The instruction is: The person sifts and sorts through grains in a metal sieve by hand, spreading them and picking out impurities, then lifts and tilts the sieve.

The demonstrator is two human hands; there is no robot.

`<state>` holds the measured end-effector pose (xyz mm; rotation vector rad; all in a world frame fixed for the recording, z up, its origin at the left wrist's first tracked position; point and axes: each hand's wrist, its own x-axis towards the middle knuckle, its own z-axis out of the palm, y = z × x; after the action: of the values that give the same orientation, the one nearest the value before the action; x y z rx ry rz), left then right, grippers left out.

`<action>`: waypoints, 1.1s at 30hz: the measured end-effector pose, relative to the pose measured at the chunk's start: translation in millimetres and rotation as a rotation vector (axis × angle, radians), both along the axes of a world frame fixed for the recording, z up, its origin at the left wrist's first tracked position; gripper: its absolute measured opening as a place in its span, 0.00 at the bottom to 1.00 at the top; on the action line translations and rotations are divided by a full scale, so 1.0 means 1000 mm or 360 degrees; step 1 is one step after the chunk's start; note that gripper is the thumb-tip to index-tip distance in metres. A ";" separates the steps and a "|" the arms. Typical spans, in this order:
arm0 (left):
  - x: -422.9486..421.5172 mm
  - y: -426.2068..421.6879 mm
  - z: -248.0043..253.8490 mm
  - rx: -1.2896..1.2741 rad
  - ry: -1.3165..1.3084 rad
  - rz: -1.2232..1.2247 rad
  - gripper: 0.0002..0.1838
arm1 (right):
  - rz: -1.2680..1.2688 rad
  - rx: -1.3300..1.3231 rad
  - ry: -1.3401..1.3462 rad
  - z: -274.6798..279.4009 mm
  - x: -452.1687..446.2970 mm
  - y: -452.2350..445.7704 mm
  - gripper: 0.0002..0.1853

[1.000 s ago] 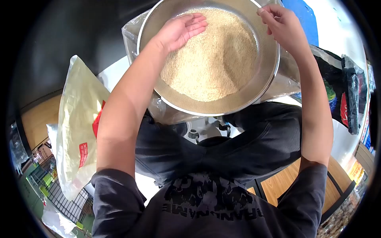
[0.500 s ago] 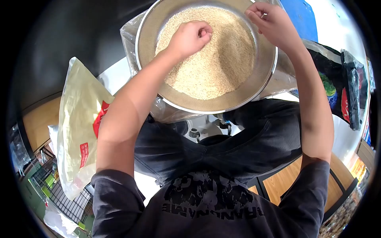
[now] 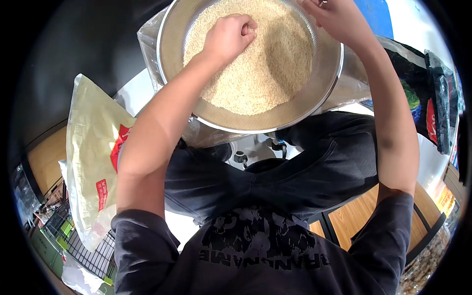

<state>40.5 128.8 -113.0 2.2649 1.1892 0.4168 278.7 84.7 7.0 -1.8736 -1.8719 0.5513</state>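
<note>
A wide round mesh sieve [image 3: 275,124] with a metal rim rests over a clear plastic bag [image 3: 150,46] above my knees. Pale grains [image 3: 236,93] lie spread inside it. Over the left half of the grains, my left hand [image 3: 231,37] has its fingers curled together in a pinch; what they hold is too small to make out. At the sieve's upper right rim, my right hand [image 3: 337,18] is closed, thumb against fingers, and cut by the frame's top edge. Whether it grips anything is not visible.
A pale yellow bag [image 3: 91,147] with red print stands at the left, beside my left arm. A black printed bag [image 3: 418,88] lies at the right. Behind my right hand is a blue object [image 3: 376,17]. A wire basket [image 3: 93,258] is at the lower left.
My left hand went from open with spread fingers to curled over the grains. My right hand has moved slightly up and left. The sieve appears a little higher and further left in view.
</note>
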 end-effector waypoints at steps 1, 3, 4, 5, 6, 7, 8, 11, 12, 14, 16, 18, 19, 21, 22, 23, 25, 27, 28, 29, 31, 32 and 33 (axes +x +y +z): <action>0.000 0.000 0.000 -0.0023 0.0021 0.0021 0.13 | 0.0013 0.0009 -0.0018 0.000 0.000 0.000 0.11; 0.000 0.000 -0.001 0.0000 0.0016 0.0018 0.13 | 0.0027 0.0013 -0.0035 0.001 -0.001 0.001 0.11; 0.000 0.000 -0.001 0.0028 0.0009 0.0013 0.12 | 0.0011 -0.0027 -0.0018 0.001 -0.002 0.001 0.11; 0.000 0.001 -0.001 0.0026 0.0009 0.0014 0.12 | -0.0005 -0.0066 -0.0001 0.002 -0.003 0.001 0.11; 0.000 0.001 -0.002 0.0021 0.0014 0.0016 0.12 | -0.0004 -0.0068 -0.0001 0.002 -0.003 0.001 0.11; 0.001 0.001 -0.002 0.0015 0.0018 0.0019 0.11 | -0.0004 -0.0054 -0.0008 0.003 -0.003 0.000 0.11; 0.001 0.001 -0.002 0.0013 0.0018 0.0019 0.11 | -0.0005 -0.0040 -0.0015 0.002 -0.003 0.000 0.11; 0.001 0.000 -0.002 0.0009 0.0047 0.0038 0.10 | 0.0039 -0.0020 0.0017 -0.001 -0.001 0.001 0.11; 0.001 0.001 -0.003 0.0018 0.0050 0.0037 0.10 | 0.0038 -0.0022 0.0018 0.000 -0.002 0.001 0.11; 0.001 0.001 -0.004 0.0026 0.0054 0.0035 0.10 | 0.0026 -0.0036 0.0014 0.001 -0.003 0.000 0.11; 0.002 0.001 -0.004 0.0029 0.0045 0.0032 0.09 | 0.0058 -0.0004 0.0023 -0.002 -0.001 0.001 0.11; 0.001 0.002 -0.003 0.0009 0.0075 0.0015 0.07 | 0.0088 0.0029 0.0032 -0.002 0.000 0.000 0.11; 0.001 0.002 -0.002 -0.0009 0.0104 0.0000 0.07 | 0.0090 0.0018 0.0011 0.000 -0.001 0.000 0.11; 0.000 0.002 -0.002 -0.0006 0.0091 0.0000 0.06 | 0.0090 0.0004 -0.0010 0.000 -0.001 -0.001 0.11; 0.000 0.002 -0.002 0.0000 0.0078 0.0002 0.06 | 0.0103 0.0013 -0.0007 -0.002 0.000 0.000 0.11; 0.000 0.002 -0.003 -0.0001 0.0078 0.0001 0.06 | 0.0116 0.0023 -0.0002 -0.004 0.000 0.001 0.10; 0.001 0.002 -0.003 -0.0007 0.0078 0.0010 0.06 | 0.0110 0.0006 -0.0006 -0.002 -0.001 0.000 0.10; 0.001 0.002 -0.002 -0.0026 0.0077 0.0015 0.06 | 0.0104 -0.0009 -0.0010 0.000 -0.002 0.000 0.10; 0.001 0.002 -0.001 -0.0043 0.0076 0.0023 0.07 | 0.0098 -0.0024 -0.0026 0.001 -0.003 0.000 0.10; 0.001 0.002 0.000 -0.0045 0.0077 0.0021 0.07 | 0.0091 -0.0040 -0.0041 0.002 -0.003 0.000 0.10; 0.001 0.001 0.002 -0.0057 0.0080 0.0035 0.07 | 0.0106 -0.0015 -0.0050 0.001 -0.003 -0.001 0.10; 0.001 0.000 0.003 -0.0061 0.0081 0.0033 0.07 | 0.0122 0.0012 -0.0060 0.000 -0.003 -0.001 0.10; 0.001 -0.001 0.006 -0.0104 0.0099 0.0044 0.08 | 0.0120 0.0009 -0.0060 -0.002 -0.002 -0.001 0.10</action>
<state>41.5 128.0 -106.8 2.2223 1.2482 0.3157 276.8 83.7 5.0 -1.8283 -1.9732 0.5380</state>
